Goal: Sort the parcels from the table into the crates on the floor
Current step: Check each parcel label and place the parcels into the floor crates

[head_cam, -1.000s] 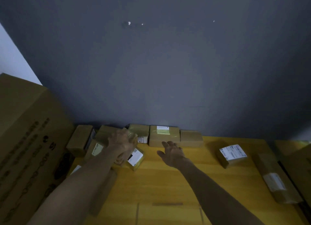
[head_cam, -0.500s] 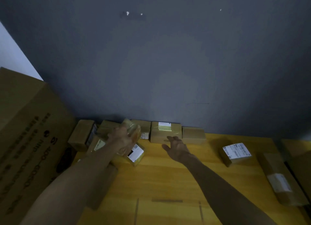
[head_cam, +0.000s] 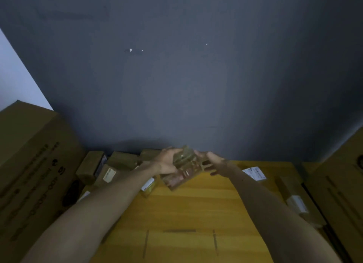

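Pick-up step: the left hand (head_cam: 167, 163) and right hand (head_cam: 215, 164) clasp one blurred parcel (head_cam: 181, 174) above the table (head_cam: 196, 203) near its back edge. It probably needs lowering next into a crate, none in view.

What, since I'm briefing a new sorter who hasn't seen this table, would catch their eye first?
The left hand and right hand together hold a blurred tape-wrapped parcel over the far middle of the yellow table. Behind it, more brown parcels line the dark wall, and a big carton stands at the left edge.
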